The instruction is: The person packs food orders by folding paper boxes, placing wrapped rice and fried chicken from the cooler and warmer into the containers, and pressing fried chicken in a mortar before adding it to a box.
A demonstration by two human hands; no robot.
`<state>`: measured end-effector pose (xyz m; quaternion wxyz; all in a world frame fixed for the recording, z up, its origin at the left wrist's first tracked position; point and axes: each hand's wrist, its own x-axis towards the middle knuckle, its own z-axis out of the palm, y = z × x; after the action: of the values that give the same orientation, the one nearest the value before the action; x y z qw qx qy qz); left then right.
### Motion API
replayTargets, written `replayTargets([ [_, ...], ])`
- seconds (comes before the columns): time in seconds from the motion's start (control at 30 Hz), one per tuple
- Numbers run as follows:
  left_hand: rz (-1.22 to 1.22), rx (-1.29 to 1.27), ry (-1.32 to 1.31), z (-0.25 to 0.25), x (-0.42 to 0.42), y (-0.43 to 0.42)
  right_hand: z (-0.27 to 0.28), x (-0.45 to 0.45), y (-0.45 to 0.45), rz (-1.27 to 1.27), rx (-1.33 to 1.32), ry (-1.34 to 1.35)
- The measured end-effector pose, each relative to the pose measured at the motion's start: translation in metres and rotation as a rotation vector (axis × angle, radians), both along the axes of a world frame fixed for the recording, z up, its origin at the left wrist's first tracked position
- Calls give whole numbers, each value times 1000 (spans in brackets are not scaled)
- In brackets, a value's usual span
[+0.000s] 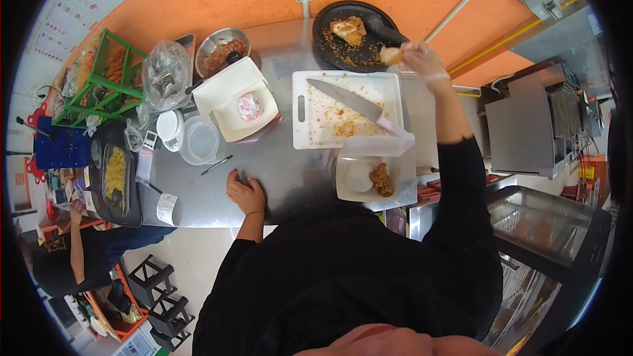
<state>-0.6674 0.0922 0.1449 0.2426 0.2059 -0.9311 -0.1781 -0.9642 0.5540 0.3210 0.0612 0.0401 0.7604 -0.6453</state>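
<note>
My right hand (419, 59) is raised at the right edge of a round black pan (323, 43), its fingers closed on a piece of fried food (390, 56). Another fried piece (349, 30) lies in the pan among crumbs. My left hand (245, 192) rests on the steel table (264, 165), fingers apart, holding nothing, near a pen (216, 165). A large knife (349, 101) lies across the crumb-covered white cutting board (301, 138). Below the board, an open takeout box (344, 188) holds a white round thing and a browned fried piece (380, 180).
An open carton (231, 128) with a wrapped item stands left of the board. Behind it are a metal bowl (223, 51) and plastic bags (168, 72). A clear tub (199, 140) and a receipt (167, 207) lie farther left. Another person (72, 257) is at lower left.
</note>
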Motion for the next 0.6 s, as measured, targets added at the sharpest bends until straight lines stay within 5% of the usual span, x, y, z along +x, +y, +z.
replayTargets([
  [0.13, 4, -10, -2, 4, 1, 1, 57, 115, 0, 520, -89, -106],
  [0.2, -7, -16, 8, 4, 0, 1, 57, 154, -5, 801, 94, -194],
  [0.27, -3, -24, -2, 2, 0, 0, 46, 187, -24, 906, 548, -76],
  [0.33, -5, -32, -7, 2, -1, 1, 8, 207, -39, 883, 888, -71],
  [0.4, -5, -41, -11, 2, 0, 1, -66, 216, -30, 755, 914, -9],
  [0.53, -15, -40, -9, 1, 0, -1, -52, 238, -53, 331, 947, -24],
  [0.6, -13, -39, -4, 1, 2, -1, -38, 250, -65, 318, 937, -75],
])
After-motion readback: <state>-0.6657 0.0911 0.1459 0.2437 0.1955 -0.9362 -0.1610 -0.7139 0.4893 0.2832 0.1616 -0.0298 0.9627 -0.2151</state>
